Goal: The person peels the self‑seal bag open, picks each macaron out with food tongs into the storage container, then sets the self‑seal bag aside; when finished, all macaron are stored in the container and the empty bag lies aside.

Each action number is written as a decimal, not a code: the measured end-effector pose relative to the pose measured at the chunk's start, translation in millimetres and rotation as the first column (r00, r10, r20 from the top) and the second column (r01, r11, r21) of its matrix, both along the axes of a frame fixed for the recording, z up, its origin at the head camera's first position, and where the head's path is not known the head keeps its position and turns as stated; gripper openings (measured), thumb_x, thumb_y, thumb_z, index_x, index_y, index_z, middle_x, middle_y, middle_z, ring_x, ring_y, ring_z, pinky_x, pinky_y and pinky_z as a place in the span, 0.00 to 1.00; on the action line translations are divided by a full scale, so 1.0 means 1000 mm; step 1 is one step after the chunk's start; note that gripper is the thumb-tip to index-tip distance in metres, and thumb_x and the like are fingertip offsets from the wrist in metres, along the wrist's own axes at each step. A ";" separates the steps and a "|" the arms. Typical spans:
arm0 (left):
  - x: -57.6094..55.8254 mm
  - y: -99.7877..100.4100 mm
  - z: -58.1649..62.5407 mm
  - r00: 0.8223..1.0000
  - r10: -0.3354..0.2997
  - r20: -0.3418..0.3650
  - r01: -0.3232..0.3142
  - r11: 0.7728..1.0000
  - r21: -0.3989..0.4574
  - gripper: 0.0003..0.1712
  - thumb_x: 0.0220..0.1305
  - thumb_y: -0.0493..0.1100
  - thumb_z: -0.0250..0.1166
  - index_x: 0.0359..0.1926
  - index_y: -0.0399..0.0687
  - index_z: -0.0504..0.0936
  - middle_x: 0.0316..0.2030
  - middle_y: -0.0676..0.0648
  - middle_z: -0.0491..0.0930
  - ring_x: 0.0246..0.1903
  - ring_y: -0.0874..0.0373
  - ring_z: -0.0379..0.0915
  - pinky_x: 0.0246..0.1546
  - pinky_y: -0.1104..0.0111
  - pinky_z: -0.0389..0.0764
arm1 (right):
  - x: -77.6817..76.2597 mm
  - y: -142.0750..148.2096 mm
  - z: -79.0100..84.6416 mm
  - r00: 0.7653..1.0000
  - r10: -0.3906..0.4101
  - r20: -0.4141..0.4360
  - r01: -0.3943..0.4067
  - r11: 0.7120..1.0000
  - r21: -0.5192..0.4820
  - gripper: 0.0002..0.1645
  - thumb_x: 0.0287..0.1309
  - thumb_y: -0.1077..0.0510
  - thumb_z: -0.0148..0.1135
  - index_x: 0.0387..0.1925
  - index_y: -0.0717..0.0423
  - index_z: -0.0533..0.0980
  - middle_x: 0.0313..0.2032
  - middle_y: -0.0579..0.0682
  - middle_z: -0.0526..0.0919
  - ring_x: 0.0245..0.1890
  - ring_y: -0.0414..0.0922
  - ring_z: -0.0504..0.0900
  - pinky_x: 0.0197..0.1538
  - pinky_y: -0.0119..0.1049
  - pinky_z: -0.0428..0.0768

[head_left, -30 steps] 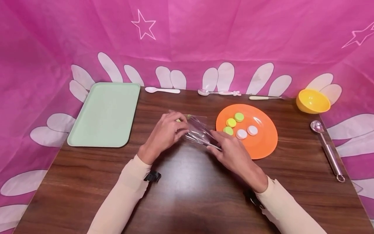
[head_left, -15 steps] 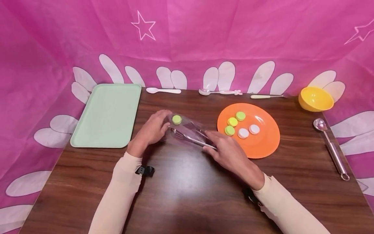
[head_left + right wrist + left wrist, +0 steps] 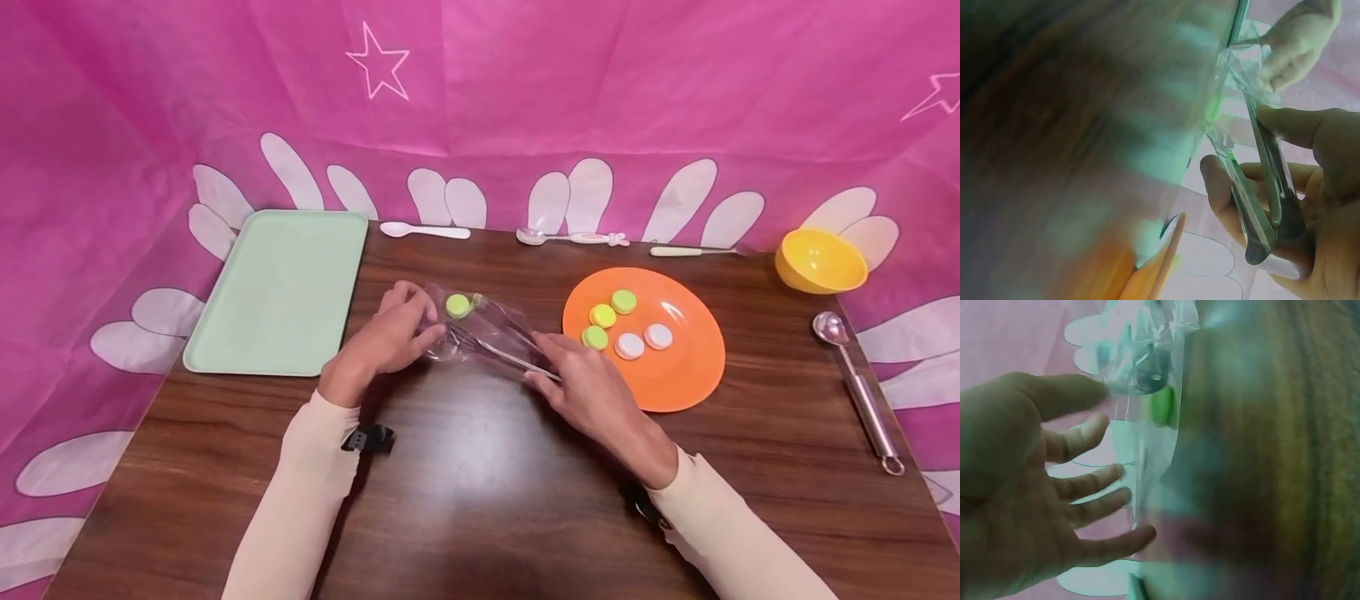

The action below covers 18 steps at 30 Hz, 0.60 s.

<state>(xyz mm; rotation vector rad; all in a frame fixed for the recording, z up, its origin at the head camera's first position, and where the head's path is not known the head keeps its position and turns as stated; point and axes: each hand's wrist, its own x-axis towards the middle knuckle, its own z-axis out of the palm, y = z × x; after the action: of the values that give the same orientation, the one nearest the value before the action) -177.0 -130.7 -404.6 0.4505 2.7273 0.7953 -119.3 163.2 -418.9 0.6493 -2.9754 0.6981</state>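
In the head view my right hand (image 3: 600,400) holds metal tongs (image 3: 1272,181) by their handles, the two arms spread apart. The tongs' far ends overlap a clear plastic bag (image 3: 446,346); whether they are inside it I cannot tell. A yellow-green toy macaron (image 3: 457,306) shows at the bag, and a sliver of another green piece lies by one tong arm. My left hand (image 3: 386,333) is at the bag's left end. In the left wrist view its fingers (image 3: 1094,484) are spread and fairly straight, and the thumb lies close to the film.
An orange plate (image 3: 682,375) with several green, yellow and white macarons is at right. A pale green tray (image 3: 281,292) lies at left. Along the back are two spoons (image 3: 427,232) and a pale-handled utensil (image 3: 678,251). A yellow bowl (image 3: 821,262) and a metal scoop (image 3: 862,400) stand far right.
My left hand has moved left off the bag's middle, leaving the green macaron in sight. The bag's film has shifted slightly at its left end. The right hand keeps hold of the tongs.
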 end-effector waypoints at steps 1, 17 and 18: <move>0.002 0.002 0.002 1.000 -0.004 -0.028 0.004 1.000 -0.012 0.14 0.73 0.48 0.71 0.46 0.42 0.81 0.68 0.36 0.68 0.71 0.38 0.61 0.72 0.40 0.71 | 0.000 0.000 0.000 1.000 -0.002 0.004 0.002 1.000 -0.004 0.36 0.64 0.51 0.77 0.69 0.60 0.78 0.62 0.61 0.87 0.57 0.59 0.90 0.59 0.57 0.87; 0.005 0.027 -0.005 0.924 -0.086 -0.374 0.057 0.995 -0.087 0.15 0.67 0.48 0.77 0.49 0.48 0.85 0.52 0.46 0.84 0.55 0.47 0.81 0.57 0.45 0.81 | 0.000 0.003 0.000 1.000 -0.011 0.013 0.012 0.999 -0.030 0.35 0.63 0.51 0.77 0.68 0.59 0.79 0.60 0.60 0.88 0.57 0.58 0.90 0.59 0.57 0.87; 0.004 0.028 -0.006 0.916 -0.101 -0.388 0.072 0.993 -0.089 0.14 0.67 0.47 0.77 0.49 0.48 0.86 0.51 0.47 0.86 0.54 0.48 0.83 0.57 0.45 0.81 | 0.000 0.003 -0.001 1.000 -0.010 0.011 0.010 0.999 -0.030 0.35 0.64 0.52 0.77 0.68 0.60 0.79 0.60 0.60 0.88 0.56 0.58 0.90 0.58 0.57 0.87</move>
<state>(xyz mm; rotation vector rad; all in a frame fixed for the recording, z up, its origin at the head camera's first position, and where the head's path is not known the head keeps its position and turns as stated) -172.5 -103.0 -410.5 0.7860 3.0612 0.6350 -119.6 166.4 -419.6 0.6308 -2.9690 0.7469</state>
